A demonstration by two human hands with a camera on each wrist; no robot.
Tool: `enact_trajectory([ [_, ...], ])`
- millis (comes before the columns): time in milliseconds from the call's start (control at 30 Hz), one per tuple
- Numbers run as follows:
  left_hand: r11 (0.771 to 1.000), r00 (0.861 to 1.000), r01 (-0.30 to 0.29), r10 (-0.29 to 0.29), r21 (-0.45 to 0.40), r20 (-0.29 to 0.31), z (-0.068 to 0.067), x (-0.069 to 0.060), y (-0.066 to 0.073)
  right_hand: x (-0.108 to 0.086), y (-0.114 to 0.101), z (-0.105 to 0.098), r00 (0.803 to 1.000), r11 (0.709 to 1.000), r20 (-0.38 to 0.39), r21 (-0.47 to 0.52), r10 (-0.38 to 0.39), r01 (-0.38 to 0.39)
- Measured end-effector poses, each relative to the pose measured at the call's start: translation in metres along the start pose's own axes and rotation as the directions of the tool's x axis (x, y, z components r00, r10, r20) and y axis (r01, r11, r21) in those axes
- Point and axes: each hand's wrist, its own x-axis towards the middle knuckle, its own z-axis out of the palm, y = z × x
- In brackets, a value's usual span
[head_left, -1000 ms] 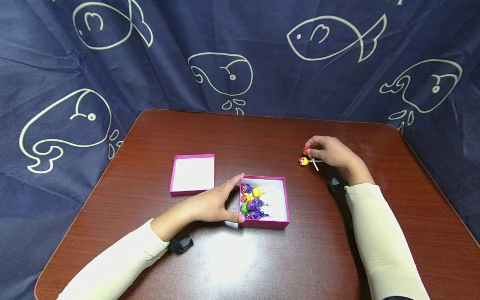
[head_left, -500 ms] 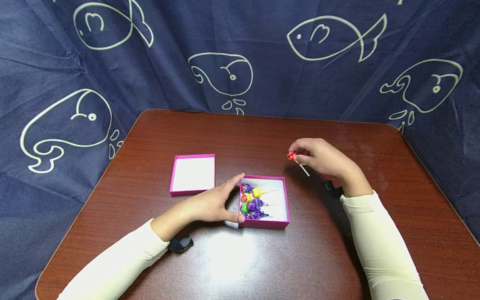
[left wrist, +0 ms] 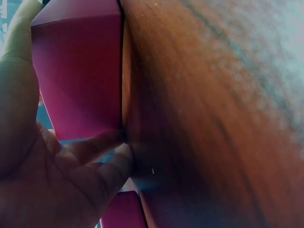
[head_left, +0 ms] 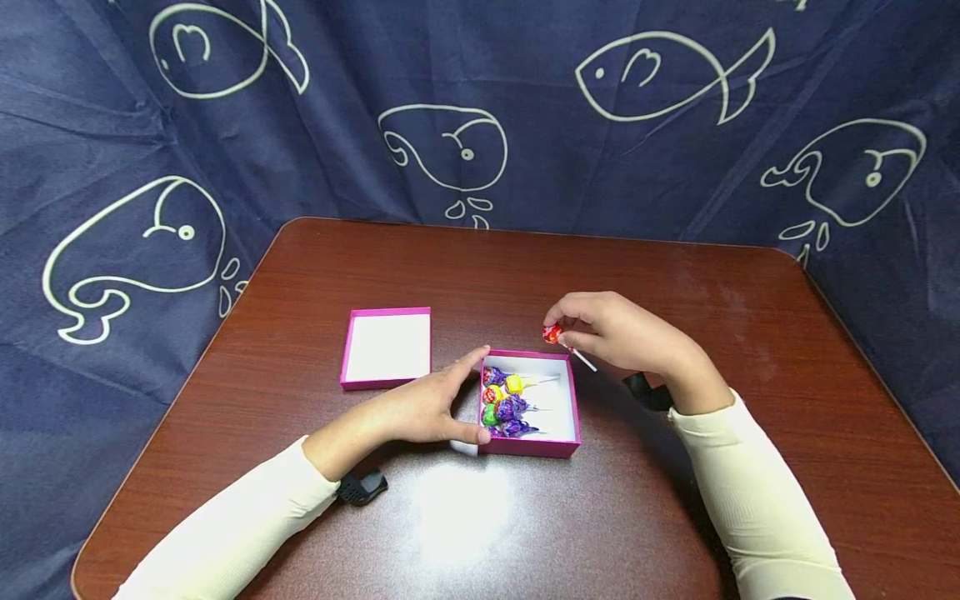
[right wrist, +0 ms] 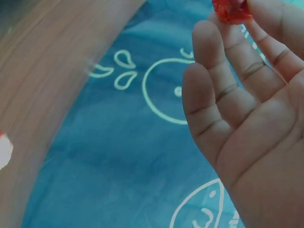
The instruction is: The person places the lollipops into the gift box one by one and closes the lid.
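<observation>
In the head view my left hand (head_left: 423, 410) spans the left end of an open pink box (head_left: 528, 447), thumb at its near corner and a finger at its far corner. The left wrist view shows the box (left wrist: 78, 76) between thumb and fingers. Several wrapped lollipops (head_left: 512, 408), purple, yellow, red and green, lie in it with heads to the left. Over the box's far right corner, my right hand (head_left: 626, 333) pinches a red lollipop (head_left: 552, 334) by its head, the white stick slanting down right. Its wrapper (right wrist: 232, 10) shows between the fingertips in the right wrist view.
A pink lid (head_left: 386, 348) with a white inside lies left of the box, beyond the left hand. Both rest on a brown wooden table (head_left: 480, 267). A blue curtain (head_left: 540, 150) hangs behind. A pale, red-edged thing (right wrist: 4, 152) is cut off in the right wrist view.
My right hand has lifted the red lollipop from beside a yellow and red one and carried it left and nearer, to the box. The left hand and box have stayed put.
</observation>
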Motion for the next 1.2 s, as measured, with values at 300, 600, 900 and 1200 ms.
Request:
enact_trajectory([
  [300, 1.0, 1.0, -0.021, 0.02, -0.009, -0.008, -0.001, 0.001, 0.0, 0.009, -0.02, 0.015, 0.994, 0.993, 0.042, 0.059, -0.1, 0.098],
  [600, 1.0, 1.0, -0.022, 0.022, -0.01, 0.001, -0.002, 0.0, 0.0, 0.017, -0.03, 0.035, 0.972, 0.977, 0.105, 0.064, -0.208, 0.203],
  [900, 0.999, 0.999, -0.034, 0.034, -0.001, -0.009, -0.001, 0.001, -0.002, 0.022, -0.035, 0.045, 0.971, 0.981, 0.14, 0.026, -0.192, 0.19],
  [1200, 1.0, 1.0, -0.014, 0.014, -0.014, 0.001, 0.0, 0.0, -0.002, 0.023, -0.033, 0.057, 0.964, 0.977, 0.163, -0.012, -0.21, 0.215],
])
